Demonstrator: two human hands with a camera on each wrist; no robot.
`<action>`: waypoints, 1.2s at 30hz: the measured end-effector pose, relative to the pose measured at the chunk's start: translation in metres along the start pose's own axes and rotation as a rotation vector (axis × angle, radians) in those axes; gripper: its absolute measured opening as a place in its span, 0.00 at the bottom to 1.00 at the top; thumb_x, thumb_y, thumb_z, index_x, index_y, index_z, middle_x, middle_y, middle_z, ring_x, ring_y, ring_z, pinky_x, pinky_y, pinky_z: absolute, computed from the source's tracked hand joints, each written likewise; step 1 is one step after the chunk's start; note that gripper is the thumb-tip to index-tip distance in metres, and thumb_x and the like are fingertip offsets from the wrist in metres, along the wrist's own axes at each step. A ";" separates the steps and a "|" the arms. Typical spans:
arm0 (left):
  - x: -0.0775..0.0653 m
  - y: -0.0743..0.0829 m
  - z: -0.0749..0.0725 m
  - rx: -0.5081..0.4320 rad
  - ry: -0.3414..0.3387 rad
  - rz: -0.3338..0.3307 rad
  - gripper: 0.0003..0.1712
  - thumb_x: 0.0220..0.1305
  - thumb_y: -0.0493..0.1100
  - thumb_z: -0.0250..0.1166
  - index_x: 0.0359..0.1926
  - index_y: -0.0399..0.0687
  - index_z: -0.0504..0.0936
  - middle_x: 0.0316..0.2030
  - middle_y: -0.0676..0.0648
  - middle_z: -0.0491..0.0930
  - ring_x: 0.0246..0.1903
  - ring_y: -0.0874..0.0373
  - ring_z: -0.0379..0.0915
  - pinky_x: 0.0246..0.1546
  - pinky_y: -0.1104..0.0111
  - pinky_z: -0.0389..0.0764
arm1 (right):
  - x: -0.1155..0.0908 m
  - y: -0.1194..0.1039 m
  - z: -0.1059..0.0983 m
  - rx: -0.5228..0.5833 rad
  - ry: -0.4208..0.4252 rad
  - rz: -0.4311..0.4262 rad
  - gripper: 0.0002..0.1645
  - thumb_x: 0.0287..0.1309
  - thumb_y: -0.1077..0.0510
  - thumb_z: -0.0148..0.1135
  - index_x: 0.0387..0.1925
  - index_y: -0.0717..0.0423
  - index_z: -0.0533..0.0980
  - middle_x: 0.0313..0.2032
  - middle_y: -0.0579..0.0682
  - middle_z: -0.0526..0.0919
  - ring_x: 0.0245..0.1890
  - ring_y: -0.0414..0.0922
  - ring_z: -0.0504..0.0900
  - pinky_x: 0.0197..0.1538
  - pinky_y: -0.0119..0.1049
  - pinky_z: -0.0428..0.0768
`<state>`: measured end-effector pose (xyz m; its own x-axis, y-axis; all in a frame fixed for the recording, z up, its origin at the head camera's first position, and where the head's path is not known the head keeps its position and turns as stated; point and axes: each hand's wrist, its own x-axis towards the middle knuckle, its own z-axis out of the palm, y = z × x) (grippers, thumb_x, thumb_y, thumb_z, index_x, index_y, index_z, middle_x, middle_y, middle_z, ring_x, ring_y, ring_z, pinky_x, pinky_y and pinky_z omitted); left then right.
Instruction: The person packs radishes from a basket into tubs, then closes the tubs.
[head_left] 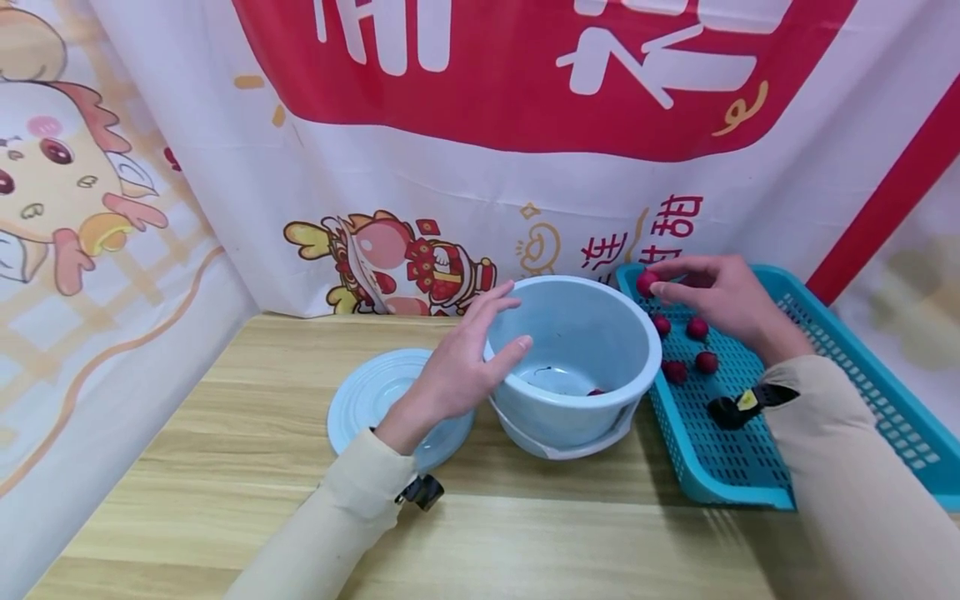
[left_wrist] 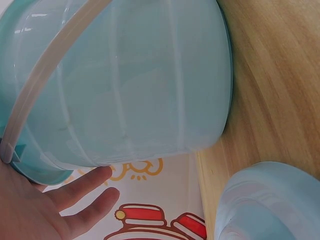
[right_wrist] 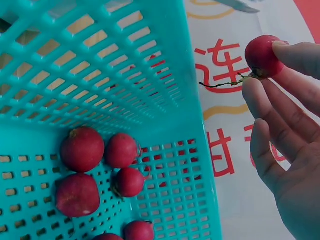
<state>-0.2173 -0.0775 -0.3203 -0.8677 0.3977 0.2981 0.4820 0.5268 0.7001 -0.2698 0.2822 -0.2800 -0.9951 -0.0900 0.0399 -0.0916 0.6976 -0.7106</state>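
Observation:
My right hand (head_left: pixel 723 300) pinches a red radish (right_wrist: pixel 263 56) between thumb and fingers above the far left corner of the teal basket (head_left: pixel 686 479). A thin root trails from this radish in the right wrist view. Below it, several more radishes (head_left: pixel 697 327) lie in the basket. My left hand (head_left: pixel 468 358) is at the left rim of the light blue bucket (head_left: pixel 573 425), its fingers extended and thumb over the rim. Whether it presses on the bucket is hard to tell. Inside the bucket, a bit of a red radish (head_left: pixel 596 392) shows past the near wall.
A light blue round lid (head_left: pixel 356 400) lies on the wooden table (head_left: pixel 202 467), left of the bucket and partly behind my left forearm. The basket stands close against the bucket's right side. A printed cloth (head_left: pixel 420 183) hangs along the table's back edge.

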 end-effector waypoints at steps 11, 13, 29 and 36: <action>-0.001 0.001 0.001 0.008 0.008 0.007 0.40 0.74 0.66 0.54 0.79 0.55 0.66 0.84 0.61 0.52 0.83 0.53 0.54 0.76 0.37 0.66 | -0.009 -0.011 0.005 0.038 0.036 -0.067 0.41 0.63 0.30 0.68 0.73 0.39 0.74 0.68 0.52 0.81 0.54 0.43 0.85 0.52 0.36 0.88; -0.001 0.001 0.001 0.013 0.005 0.008 0.40 0.74 0.66 0.54 0.79 0.55 0.66 0.84 0.62 0.52 0.83 0.54 0.54 0.76 0.38 0.66 | -0.011 -0.013 0.006 0.054 0.037 -0.088 0.38 0.65 0.33 0.68 0.72 0.39 0.76 0.67 0.52 0.82 0.51 0.37 0.85 0.50 0.30 0.87; 0.000 0.001 0.001 0.016 0.010 0.011 0.39 0.74 0.67 0.54 0.79 0.56 0.66 0.84 0.62 0.52 0.83 0.53 0.54 0.75 0.37 0.67 | -0.020 -0.030 0.025 0.125 0.070 -0.248 0.27 0.68 0.45 0.71 0.65 0.43 0.81 0.58 0.47 0.87 0.48 0.36 0.87 0.47 0.26 0.87; 0.000 -0.001 0.001 0.013 0.012 0.009 0.39 0.74 0.66 0.54 0.78 0.55 0.66 0.84 0.62 0.52 0.83 0.54 0.53 0.76 0.37 0.66 | -0.022 -0.039 0.040 0.075 0.057 -0.354 0.26 0.66 0.50 0.74 0.64 0.44 0.82 0.56 0.51 0.88 0.48 0.42 0.87 0.46 0.28 0.87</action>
<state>-0.2175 -0.0772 -0.3213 -0.8648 0.3933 0.3123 0.4912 0.5331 0.6888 -0.2432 0.2283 -0.2814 -0.9029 -0.2756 0.3298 -0.4298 0.5765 -0.6950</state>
